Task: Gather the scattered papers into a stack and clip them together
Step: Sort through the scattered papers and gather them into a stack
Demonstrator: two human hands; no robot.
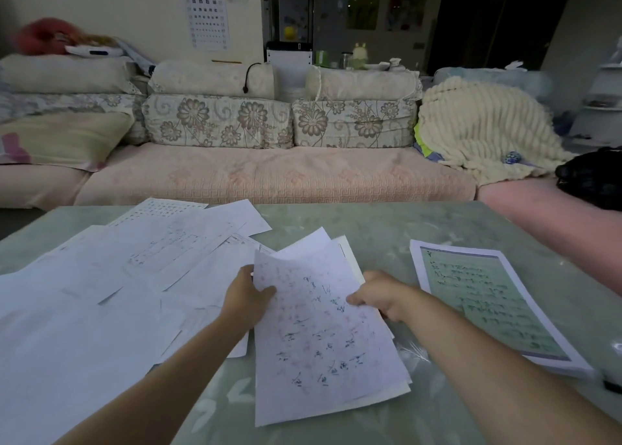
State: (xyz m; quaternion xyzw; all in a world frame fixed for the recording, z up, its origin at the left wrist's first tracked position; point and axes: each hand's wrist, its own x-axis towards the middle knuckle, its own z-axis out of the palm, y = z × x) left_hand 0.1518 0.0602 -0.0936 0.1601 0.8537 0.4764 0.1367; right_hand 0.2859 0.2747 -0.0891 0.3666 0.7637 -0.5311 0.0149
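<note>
Gathering step, roughly midway by my read. Nothing is clipped yet.

On the left of the counter (370, 229), loose papers (101, 276) lie fanned and overlapping, not collected. The left hand (247, 296) pinches the left edge of a small stack (323, 337), thumb on top, the rest hidden under the sheets. The stack is held at centre, just right of the loose pile. Its sheets are skewed and the edges are not squared. I cannot tell if the near end touches the counter. The right hand (380, 296) grips the stack's right edge, its fingers (356, 299) curled over the top sheet. Further right a green sheet (488, 296) lies flat, apart from the stack, seemingly on a few more pages. At the near right edge is a small dark object (611, 384), cropped. It may be the clip, but I cannot tell.

Next move, as I judge it: free one hand, pull in more loose papers from the left, then the green sheet. After that, square the edges before clipping. Thin sheets on a glossy top will likely slide and fan.

The counter is pale green and shiny with a leaf pattern. The room is dim. An eye chart (207, 10) hangs on the far wall. The sofa (269, 175) has a pink cover and floral cushions (217, 121). A cream blanket (481, 124) and a black bag (592, 175) are at the right.
</note>
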